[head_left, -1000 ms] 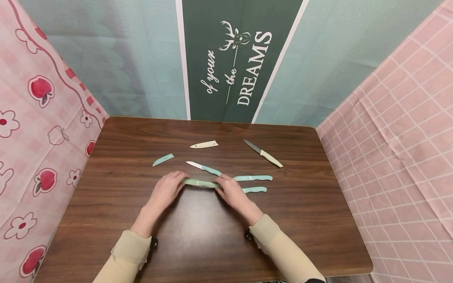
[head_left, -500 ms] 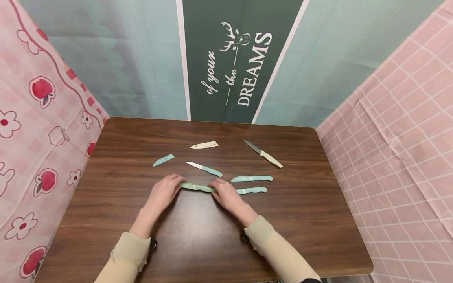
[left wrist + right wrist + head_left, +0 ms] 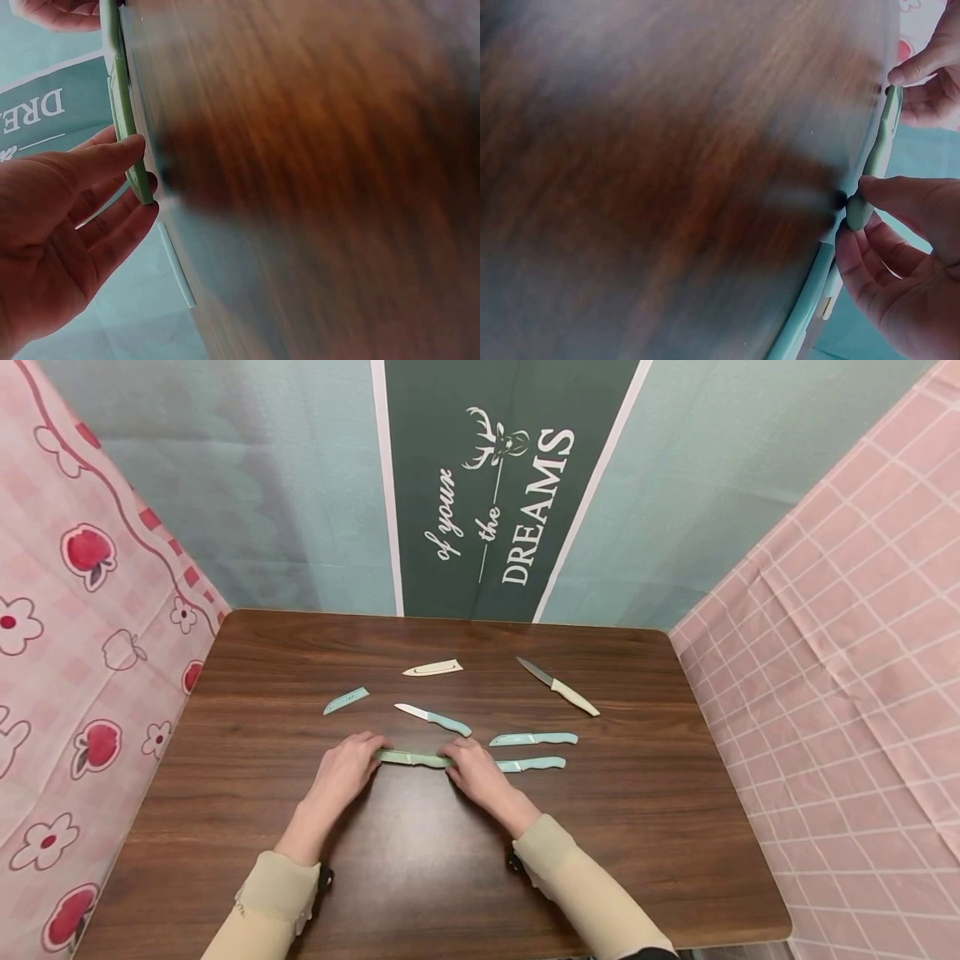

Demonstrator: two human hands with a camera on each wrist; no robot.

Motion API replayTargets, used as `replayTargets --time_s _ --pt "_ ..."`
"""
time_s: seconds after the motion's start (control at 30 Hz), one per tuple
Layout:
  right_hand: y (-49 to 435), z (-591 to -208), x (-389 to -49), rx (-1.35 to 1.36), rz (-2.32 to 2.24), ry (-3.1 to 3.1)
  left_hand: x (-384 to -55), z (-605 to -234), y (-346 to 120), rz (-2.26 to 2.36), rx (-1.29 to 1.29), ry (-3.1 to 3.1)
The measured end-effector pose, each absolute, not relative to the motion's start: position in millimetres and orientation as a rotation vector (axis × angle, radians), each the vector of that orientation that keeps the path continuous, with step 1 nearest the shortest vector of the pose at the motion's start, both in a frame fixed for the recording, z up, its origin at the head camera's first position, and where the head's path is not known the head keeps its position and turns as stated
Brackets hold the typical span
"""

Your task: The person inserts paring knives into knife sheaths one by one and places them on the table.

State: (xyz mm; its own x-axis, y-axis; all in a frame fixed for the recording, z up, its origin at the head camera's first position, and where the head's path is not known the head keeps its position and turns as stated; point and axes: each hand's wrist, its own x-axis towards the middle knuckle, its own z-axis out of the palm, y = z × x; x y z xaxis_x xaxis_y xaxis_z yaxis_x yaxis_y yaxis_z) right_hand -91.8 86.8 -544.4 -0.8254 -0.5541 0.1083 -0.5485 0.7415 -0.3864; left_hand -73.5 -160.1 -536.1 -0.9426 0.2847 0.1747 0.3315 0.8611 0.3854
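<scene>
A green sheathed knife (image 3: 414, 759) lies low over the table, level between both hands. My left hand (image 3: 347, 777) pinches its sheath end; in the left wrist view the thumb and fingers close on the green sheath (image 3: 122, 101). The handle's end is pinched by my right hand (image 3: 483, 781), seen close in the right wrist view with the green handle (image 3: 859, 211). Just beyond lies a bare-bladed blue knife (image 3: 447, 722). Two blue sheathed knives (image 3: 536, 738) lie to the right, the nearer one partly behind the right hand.
A loose blue sheath (image 3: 347, 700) lies at the left, and a cream sheath (image 3: 433, 667) farther back. An unsheathed cream-handled knife (image 3: 574, 697) rests at the back right. The brown wooden table (image 3: 420, 893) meets hanging cloths at its back and sides.
Both hands have brought the green knife slightly nearer and to the left, the right hand moving most. The bare blue knife's handle and the blue sheathed knives show more fully.
</scene>
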Motion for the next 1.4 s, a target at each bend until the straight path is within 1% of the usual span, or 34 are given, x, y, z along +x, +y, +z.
replayTargets --time_s 0.7,1.2,1.4 --pt "85.9 -543.5 -92.7 -0.961 -0.573 2.952 -77.1 -537.5 -159.4 -0.626 -0.462 -2.978" --pt "87.7 -545.0 -96.7 -0.953 -0.594 2.920 -79.2 -537.9 -159.7 -0.655 -0.499 -2.951" --pt "85.5 -541.7 -100.9 -0.967 -0.606 2.931 -80.9 -532.3 -160.2 -0.707 -0.519 -2.921"
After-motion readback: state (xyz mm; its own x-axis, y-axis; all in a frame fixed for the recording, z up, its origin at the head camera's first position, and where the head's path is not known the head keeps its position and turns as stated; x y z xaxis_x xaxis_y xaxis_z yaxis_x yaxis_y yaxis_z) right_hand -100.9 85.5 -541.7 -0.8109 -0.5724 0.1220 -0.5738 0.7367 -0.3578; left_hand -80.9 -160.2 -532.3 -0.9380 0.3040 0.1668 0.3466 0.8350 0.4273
